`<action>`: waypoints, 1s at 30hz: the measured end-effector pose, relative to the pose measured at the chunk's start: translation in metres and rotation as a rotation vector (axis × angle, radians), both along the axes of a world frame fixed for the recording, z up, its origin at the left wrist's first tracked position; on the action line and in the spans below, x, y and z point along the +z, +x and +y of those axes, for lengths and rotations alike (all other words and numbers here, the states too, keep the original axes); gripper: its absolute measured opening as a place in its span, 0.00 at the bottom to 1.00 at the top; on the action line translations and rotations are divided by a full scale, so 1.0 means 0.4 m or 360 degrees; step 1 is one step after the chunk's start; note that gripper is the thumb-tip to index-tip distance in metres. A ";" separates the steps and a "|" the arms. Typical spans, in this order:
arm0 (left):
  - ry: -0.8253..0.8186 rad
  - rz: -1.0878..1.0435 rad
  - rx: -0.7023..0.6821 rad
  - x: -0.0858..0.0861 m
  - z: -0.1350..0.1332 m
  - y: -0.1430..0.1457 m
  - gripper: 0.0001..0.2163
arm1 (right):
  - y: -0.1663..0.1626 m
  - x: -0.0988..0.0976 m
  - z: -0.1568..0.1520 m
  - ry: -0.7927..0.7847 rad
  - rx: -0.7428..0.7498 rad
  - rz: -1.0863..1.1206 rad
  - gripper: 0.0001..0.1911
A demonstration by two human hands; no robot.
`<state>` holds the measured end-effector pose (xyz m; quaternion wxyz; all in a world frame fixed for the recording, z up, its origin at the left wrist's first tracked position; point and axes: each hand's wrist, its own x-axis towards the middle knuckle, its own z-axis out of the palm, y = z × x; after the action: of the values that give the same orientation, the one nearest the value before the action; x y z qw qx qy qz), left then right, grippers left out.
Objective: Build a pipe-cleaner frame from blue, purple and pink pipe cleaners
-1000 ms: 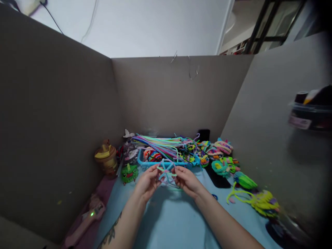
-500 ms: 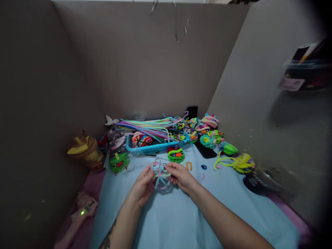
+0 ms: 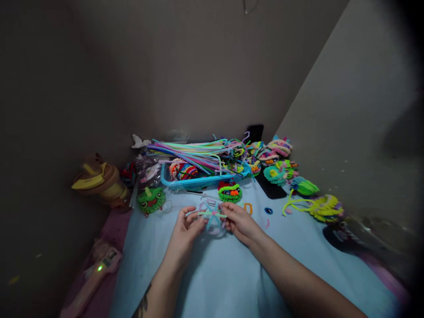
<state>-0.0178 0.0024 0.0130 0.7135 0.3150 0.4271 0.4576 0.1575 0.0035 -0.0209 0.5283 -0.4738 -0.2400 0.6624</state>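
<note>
Grey panels point(image 3: 205, 79) wall in the cloth-covered desk point(image 3: 218, 282) on my feed, at the far side and both flanks. Toward the back I see a blue tray point(image 3: 192, 182) with pastel pipe cleaners point(image 3: 188, 151) piled over it; a brown cup point(image 3: 111, 187) is off to the left, and colourful fuzzy pieces point(image 3: 276, 174) crowd the right. My right hand point(image 3: 241, 224) pinches the right edge of the pipe-cleaner frame point(image 3: 213, 213); my left hand point(image 3: 185, 232) is half open by its left edge, and I can't tell whether it grips. The frame sits between both hands, its blue spokes fanning from a pink hub turned toward my camera. It looks roughly round, so I read no clear long axis; one pale green strip point(image 3: 205, 213) runs left to right. Beyond it, a parrot-faced piece point(image 3: 229, 192) blocks part of the way to the tray. Smallest are an orange loop point(image 3: 250, 209) and a blue disc point(image 3: 268, 211), near my right hand.
</note>
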 end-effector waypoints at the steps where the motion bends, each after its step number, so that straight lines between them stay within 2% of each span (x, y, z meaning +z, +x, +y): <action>1: -0.0025 -0.0002 -0.0027 0.001 -0.002 0.003 0.25 | -0.001 0.002 -0.001 -0.0013 0.0004 0.0007 0.21; 7: -0.0095 -0.0031 -0.0009 0.008 -0.001 0.001 0.29 | -0.010 0.010 -0.013 -0.0003 0.0043 0.0014 0.19; 12: -0.0012 0.0015 0.0127 0.002 0.000 -0.008 0.20 | -0.009 0.007 -0.017 -0.0004 0.0063 -0.0005 0.18; 14: 0.0054 0.0102 0.0042 0.001 -0.002 -0.009 0.17 | -0.010 0.007 -0.015 0.0006 0.0072 -0.0016 0.18; 18: 0.0138 0.0250 -0.0311 0.007 -0.005 -0.006 0.15 | -0.013 0.006 -0.014 0.0031 0.0090 -0.0073 0.20; 20: 0.0232 0.0294 -0.0302 0.011 -0.004 -0.005 0.14 | -0.015 0.006 -0.017 0.0062 0.0116 -0.0148 0.21; 23: 0.0302 0.0371 -0.0116 0.009 0.000 -0.005 0.14 | -0.016 0.013 -0.032 0.0282 -0.0080 -0.0493 0.16; 26: 0.0260 0.0415 0.0013 0.000 0.002 -0.005 0.14 | -0.021 0.028 -0.058 0.0801 -0.0334 -0.1206 0.07; 28: 0.0233 0.0399 0.0021 -0.007 -0.001 -0.002 0.13 | -0.032 0.035 -0.074 0.1096 -0.0241 -0.1624 0.04; 30: 0.0219 0.0379 -0.0007 -0.013 -0.007 0.006 0.13 | -0.048 0.038 -0.084 0.1223 -0.0153 -0.1863 0.05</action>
<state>-0.0155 -0.0002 0.0080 0.6355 0.4163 0.4755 0.4436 0.1382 -0.0301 -0.0057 0.4710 -0.5423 -0.6809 0.1428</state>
